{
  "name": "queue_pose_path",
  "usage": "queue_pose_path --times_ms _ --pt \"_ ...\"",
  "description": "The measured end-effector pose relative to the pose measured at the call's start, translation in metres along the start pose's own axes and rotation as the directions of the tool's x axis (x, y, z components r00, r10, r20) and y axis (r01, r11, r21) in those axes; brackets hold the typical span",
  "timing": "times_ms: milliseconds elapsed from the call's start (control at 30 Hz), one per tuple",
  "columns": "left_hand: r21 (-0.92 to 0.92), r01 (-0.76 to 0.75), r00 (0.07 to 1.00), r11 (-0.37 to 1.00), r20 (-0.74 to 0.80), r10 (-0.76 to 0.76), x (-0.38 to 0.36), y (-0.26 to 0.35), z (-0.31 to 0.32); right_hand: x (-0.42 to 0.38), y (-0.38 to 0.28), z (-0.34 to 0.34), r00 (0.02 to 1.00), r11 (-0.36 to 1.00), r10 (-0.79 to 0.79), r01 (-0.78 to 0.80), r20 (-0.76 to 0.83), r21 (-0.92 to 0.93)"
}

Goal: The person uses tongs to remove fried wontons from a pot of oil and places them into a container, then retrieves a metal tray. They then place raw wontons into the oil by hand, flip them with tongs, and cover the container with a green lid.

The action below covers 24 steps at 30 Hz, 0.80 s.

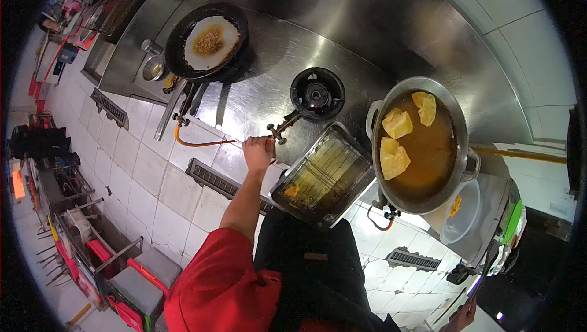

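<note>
My left hand (259, 151) reaches forward to the front edge of the steel counter, its fingers closed at the gas valve (279, 132) of the middle burner (317, 94). What exactly the fingers grip is too small to make out. At the lower right edge, my right hand (463, 315) is wrapped round the handle of a long dark utensil (487, 269). Between the burner and my body lies a metal tray (318, 176) with a wire rack, yellowish liquid and an orange piece.
A large pot (422, 191) on the right holds brown liquid and several yellow pieces. A black wok (241, 33) with pale, brown-centred food stands at the back left. Beyond the pot are a plastic bowl (469, 213) and a green lid (512, 221). Hoses run along the counter front.
</note>
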<state>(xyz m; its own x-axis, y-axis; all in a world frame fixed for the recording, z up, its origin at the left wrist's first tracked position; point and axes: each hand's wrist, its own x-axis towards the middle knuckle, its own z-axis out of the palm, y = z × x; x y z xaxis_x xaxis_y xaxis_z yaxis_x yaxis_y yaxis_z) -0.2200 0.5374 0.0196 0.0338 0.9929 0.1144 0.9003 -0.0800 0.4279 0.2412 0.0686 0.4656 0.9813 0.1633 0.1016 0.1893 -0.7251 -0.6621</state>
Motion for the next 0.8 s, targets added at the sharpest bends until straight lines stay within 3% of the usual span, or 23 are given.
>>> queue_pose_path --times_ms 233,433,500,533,600,767,800 --pt "0.033 -0.081 0.997 0.996 0.022 0.081 0.007 -0.01 -0.015 -0.005 -0.001 0.004 0.998 0.997 -0.062 0.063 -0.017 0.035" --pt "0.004 -0.02 0.999 1.0 0.042 0.02 -0.004 -0.018 -0.015 -0.009 0.001 -0.001 0.997 0.998 -0.067 0.067 0.024 0.001" --pt "0.001 -0.017 0.999 1.0 0.042 0.017 -0.009 -0.019 -0.014 -0.011 0.0 0.0 0.978 0.975 -0.195 0.201 0.072 -0.098" --pt "0.013 0.002 0.999 1.0 0.046 -0.003 -0.01 -0.019 -0.016 -0.011 -0.002 0.002 0.979 0.975 -0.193 0.199 0.068 -0.095" --pt "0.034 0.019 0.999 0.999 0.045 -0.02 -0.013 -0.024 -0.013 -0.013 -0.007 0.007 0.998 0.998 0.069 -0.068 0.016 -0.002" --pt "-0.027 0.015 1.0 1.0 0.02 -0.014 -0.025 -0.014 -0.024 0.004 0.037 0.005 1.0 0.996 0.02 -0.022 0.024 0.085" --pt "-0.026 0.079 0.989 0.997 -0.12 -0.082 -0.029 0.002 -0.033 0.002 0.035 0.006 0.999 0.997 0.035 -0.037 0.028 0.07"
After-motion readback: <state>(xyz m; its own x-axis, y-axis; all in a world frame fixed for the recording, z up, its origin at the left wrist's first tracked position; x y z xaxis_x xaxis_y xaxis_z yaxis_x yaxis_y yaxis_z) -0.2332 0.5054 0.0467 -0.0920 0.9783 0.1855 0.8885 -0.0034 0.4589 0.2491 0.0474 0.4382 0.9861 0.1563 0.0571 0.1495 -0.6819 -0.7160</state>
